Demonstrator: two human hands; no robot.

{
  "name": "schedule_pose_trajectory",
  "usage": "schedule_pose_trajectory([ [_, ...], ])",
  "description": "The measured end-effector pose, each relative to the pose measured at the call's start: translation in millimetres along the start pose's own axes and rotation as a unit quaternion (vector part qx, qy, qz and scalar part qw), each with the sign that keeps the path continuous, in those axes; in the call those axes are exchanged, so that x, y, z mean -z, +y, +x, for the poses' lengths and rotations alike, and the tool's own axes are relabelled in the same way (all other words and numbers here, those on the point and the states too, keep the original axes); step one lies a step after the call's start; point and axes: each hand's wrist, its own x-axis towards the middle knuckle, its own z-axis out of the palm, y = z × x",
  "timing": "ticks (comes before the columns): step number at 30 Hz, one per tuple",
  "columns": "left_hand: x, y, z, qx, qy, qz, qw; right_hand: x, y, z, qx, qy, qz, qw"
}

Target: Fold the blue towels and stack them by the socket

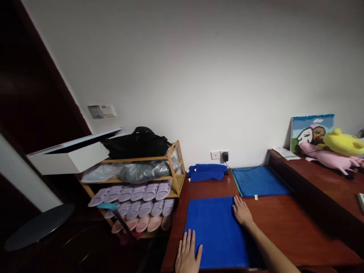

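A bright blue cloth [216,231] lies spread flat on the reddish-brown wooden table [287,220]. My left hand [188,253] rests on its near left edge, fingers stretched out. At the far right corner of the cloth, my right hand [242,211] lies flat with its fingers extended. Neither hand grips anything. Further back on the right is a second, darker blue cloth [260,181] with a small white tag. Several folded blue cloths [207,172] sit near the wall at the back left of the table.
To the left stands a wooden shoe rack [176,167] with rows of slippers [150,191] and a black bag [136,143] on top. A black plug [225,156] sits in the wall socket. Soft toys [331,159] lie on the raised surface at right.
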Motion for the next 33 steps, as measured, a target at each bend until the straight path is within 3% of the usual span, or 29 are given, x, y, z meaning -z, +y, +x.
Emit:
schedule_pose_trajectory([
  [5, -11.7, -10, 2, 0.006, 0.004, 0.008, 1.0, -10, 1, 11, 0.003, 0.006, 0.001, 1.0],
  [8, -6.8, 3, 13, -0.001, 0.006, 0.012, 1.0, -13, 5, 10, 0.004, 0.001, -0.003, 1.0],
  [11, 4.0, 45, 40, -0.04, 0.002, -0.01, 0.999, -15, 6, 11, 0.005, 0.0, -0.004, 1.0],
  [17, 11.8, 163, 125, -0.193, -0.04, -0.096, 0.976, -15, 8, 11, 0.015, -0.004, -0.022, 1.0],
  [19, 9.2, 187, 148, -0.219, -0.06, -0.113, 0.967, -14, 9, 11, 0.025, -0.015, -0.038, 0.999],
  [21, 4.0, 197, 164, -0.216, -0.08, -0.12, 0.966, -12, 9, 10, 0.03, -0.023, -0.048, 0.998],
  [24, -7.1, 191, 173, -0.201, -0.096, -0.125, 0.967, -11, 9, 9, 0.025, -0.019, -0.043, 0.999],
  [27, -16.5, 167, 174, -0.204, -0.089, -0.113, 0.968, -12, 7, 10, 0.013, -0.008, -0.02, 1.0],
  [33, -8.9, 79, 180, -0.109, -0.089, -0.047, 0.989, -11, 6, 11, 0.003, -0.002, -0.005, 1.0],
])
